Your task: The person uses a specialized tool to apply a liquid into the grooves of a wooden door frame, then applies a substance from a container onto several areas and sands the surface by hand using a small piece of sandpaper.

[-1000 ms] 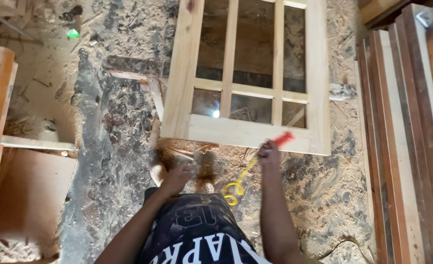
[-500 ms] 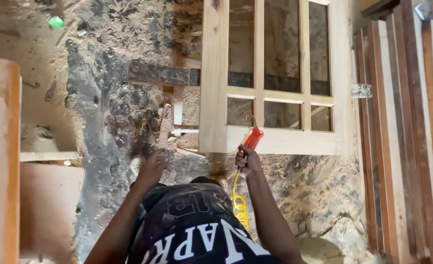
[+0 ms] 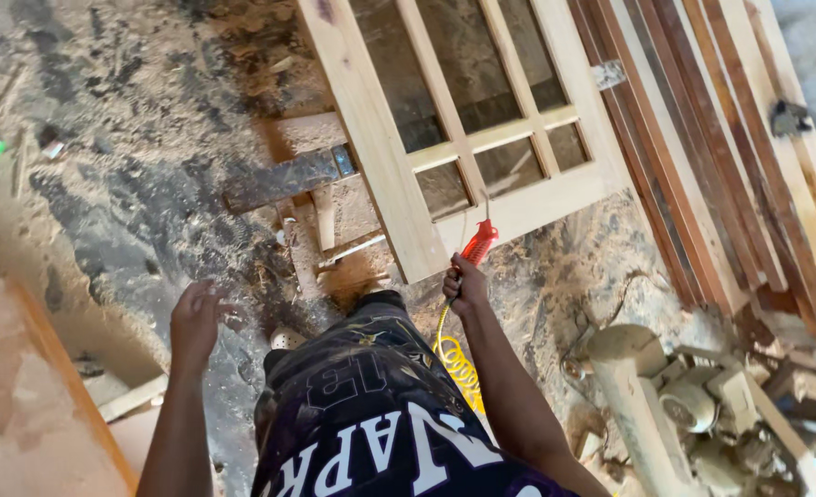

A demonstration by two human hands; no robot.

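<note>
Red-handled, the air blow gun point(image 3: 478, 247) is gripped in the right hand point(image 3: 464, 287), fingers closed around its grip, nozzle pointed up toward the pale wooden window frame point(image 3: 399, 175) lying just beyond the hand. A coiled yellow hose point(image 3: 457, 362) is seen hanging below the wrist. The left hand point(image 3: 196, 317) is held empty over the sawdust-covered floor point(image 3: 141, 138), fingers loosely spread. Stacked timber planks point(image 3: 748, 156) are leaned further to the right.
</note>
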